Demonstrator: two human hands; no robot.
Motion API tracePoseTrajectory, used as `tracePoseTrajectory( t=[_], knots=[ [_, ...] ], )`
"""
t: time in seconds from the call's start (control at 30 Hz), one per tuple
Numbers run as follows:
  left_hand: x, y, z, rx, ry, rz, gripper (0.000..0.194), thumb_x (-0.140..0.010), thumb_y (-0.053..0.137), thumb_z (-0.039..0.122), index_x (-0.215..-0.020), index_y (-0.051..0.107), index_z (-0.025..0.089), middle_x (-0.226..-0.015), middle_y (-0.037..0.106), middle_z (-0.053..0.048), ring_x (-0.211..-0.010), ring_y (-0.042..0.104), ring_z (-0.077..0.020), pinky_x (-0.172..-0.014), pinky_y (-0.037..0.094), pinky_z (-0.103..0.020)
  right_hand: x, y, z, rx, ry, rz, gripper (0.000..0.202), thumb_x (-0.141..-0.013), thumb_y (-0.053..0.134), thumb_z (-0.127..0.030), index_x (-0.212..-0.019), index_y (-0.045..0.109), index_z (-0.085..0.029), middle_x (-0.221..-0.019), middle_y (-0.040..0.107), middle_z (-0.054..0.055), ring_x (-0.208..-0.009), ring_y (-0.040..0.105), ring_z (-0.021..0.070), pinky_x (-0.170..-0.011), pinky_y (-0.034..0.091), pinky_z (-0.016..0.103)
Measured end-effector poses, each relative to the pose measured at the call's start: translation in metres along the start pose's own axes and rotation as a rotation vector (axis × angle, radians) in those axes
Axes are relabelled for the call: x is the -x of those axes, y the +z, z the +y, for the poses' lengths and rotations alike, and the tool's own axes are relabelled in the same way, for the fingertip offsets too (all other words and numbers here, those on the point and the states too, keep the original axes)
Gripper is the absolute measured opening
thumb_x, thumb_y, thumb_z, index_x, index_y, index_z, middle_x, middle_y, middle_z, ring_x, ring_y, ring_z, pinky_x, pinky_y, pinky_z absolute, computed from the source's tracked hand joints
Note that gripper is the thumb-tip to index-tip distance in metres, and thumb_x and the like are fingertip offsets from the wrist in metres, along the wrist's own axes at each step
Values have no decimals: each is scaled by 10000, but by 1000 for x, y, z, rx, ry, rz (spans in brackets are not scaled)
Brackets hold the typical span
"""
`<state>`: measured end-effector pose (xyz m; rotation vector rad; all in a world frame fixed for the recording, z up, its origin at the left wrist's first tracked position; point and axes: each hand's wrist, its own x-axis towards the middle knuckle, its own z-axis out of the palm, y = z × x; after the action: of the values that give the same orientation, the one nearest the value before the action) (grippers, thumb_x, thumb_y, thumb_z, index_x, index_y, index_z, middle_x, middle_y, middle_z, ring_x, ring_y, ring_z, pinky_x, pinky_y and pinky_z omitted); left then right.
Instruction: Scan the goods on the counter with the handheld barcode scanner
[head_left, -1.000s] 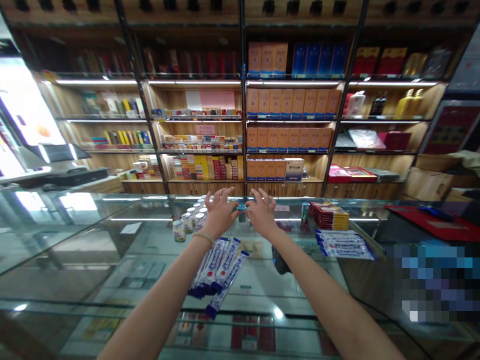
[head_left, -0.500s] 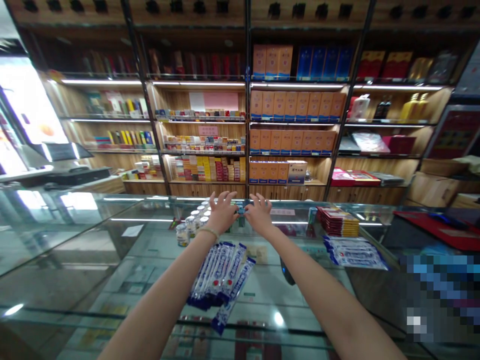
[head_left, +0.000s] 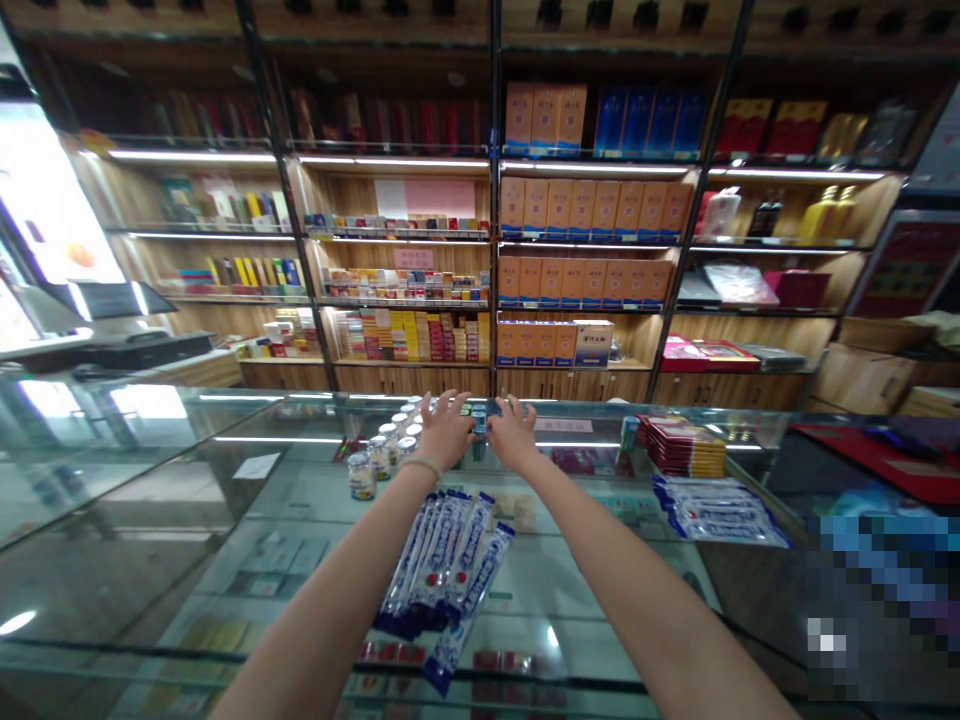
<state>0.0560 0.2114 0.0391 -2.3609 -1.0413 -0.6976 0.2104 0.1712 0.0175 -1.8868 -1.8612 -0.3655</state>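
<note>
My left hand (head_left: 445, 432) reaches to the far part of the glass counter (head_left: 300, 510), fingers curved, beside small white-capped bottles (head_left: 363, 474). Close to its right, my right hand (head_left: 513, 432) is held with bent fingers. Small blue-green cans (head_left: 478, 418) stand between the two hands, near the fingertips; the hands partly cover them, and contact cannot be made out. Nearer, below the left hand, a fan of blue and white wrapped sticks (head_left: 442, 560) lies on the glass, partly behind the left forearm.
On the right of the counter are a stack of red and gold packets (head_left: 684, 446), more blue and white packets (head_left: 718, 510) and a single can (head_left: 628, 432). Shelves of boxes (head_left: 585, 208) line the back wall. A paper (head_left: 256, 466) lies at left.
The right hand has shifted slightly left, closer to the cans. The view has moved a little, and the pink label right of the hands shows more.
</note>
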Motion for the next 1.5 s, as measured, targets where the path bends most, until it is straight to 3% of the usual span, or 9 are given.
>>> tracePoseTrajectory(
  t=[0.2,0.43,0.67,0.97,1.23,1.5],
  knots=[
    [0,8,-2,10,-22,-3,58,-782,748,265,-828,783,273,-1488,559,-58,-1440,377,-341,-1243,45,-661,-3,8,-1,0,4,-2,243,-958,570,-275,-1156,708,-247,-1591,435,103,-1495,267,304,-1173,212,585],
    [2,6,-3,46,-52,-28,190,-788,717,245,-974,750,274,-1529,509,-73,-1447,364,-332,-1247,58,-637,-1,5,-3,-14,-9,-15,271,-959,549,-293,-1193,670,-228,-1598,414,117,-1498,254,298,-1182,196,575],
    [4,6,0,55,-94,-54,255,-764,710,205,-1011,719,268,-1537,494,-82,-1454,357,-330,-1244,82,-624,-1,7,-10,-42,63,-13,456,-865,602,-167,-1313,563,-248,-1609,388,113,-1492,256,289,-1178,199,563],
    [-6,7,3,35,-127,-63,260,-744,669,151,-981,725,241,-1548,481,-89,-1464,342,-334,-1216,146,-631,-8,16,-17,-59,148,-14,384,-896,573,-175,-1269,587,-269,-1601,394,98,-1491,268,287,-1163,220,551],
    [-14,12,4,25,-161,-73,287,-734,665,152,-999,733,239,-1541,489,-103,-1447,350,-349,-1204,161,-638,-12,17,-19,-45,135,-6,371,-936,490,-164,-1284,578,-259,-1597,406,97,-1496,268,285,-1176,213,556],
    [-14,11,4,23,-179,-86,286,-738,658,147,-1001,721,241,-1545,484,-105,-1448,352,-335,-1206,154,-627,-13,19,-17,-33,124,-20,396,-912,538,-170,-1296,561,-266,-1595,401,105,-1493,263,289,-1172,218,564]
  ],
)
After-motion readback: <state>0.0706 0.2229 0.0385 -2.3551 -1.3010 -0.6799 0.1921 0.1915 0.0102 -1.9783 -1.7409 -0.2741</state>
